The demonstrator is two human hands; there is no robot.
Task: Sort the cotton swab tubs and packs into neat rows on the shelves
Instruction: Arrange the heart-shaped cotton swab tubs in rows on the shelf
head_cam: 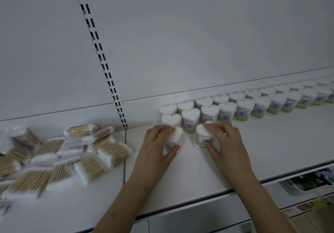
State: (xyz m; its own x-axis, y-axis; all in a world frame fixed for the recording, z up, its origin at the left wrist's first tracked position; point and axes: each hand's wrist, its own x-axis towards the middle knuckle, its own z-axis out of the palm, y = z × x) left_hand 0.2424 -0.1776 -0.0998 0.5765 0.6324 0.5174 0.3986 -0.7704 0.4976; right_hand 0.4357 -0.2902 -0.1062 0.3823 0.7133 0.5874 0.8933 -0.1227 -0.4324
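Your left hand [155, 142] and right hand [223, 140] each grip one heart-shaped swab tub [176, 136] on the shelf [271, 142], fronting two rows.

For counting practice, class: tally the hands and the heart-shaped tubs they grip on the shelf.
Hands: 2, left hand and right hand
Gripped tubs: 2, left tub and right tub
Total: 4

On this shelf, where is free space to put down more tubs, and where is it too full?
Free: the shelf front strip, between the tub rows and the front edge, right of the right hand. Also bare behind the packs, up to the back wall. Crowded: the loose pile of packs on the left.
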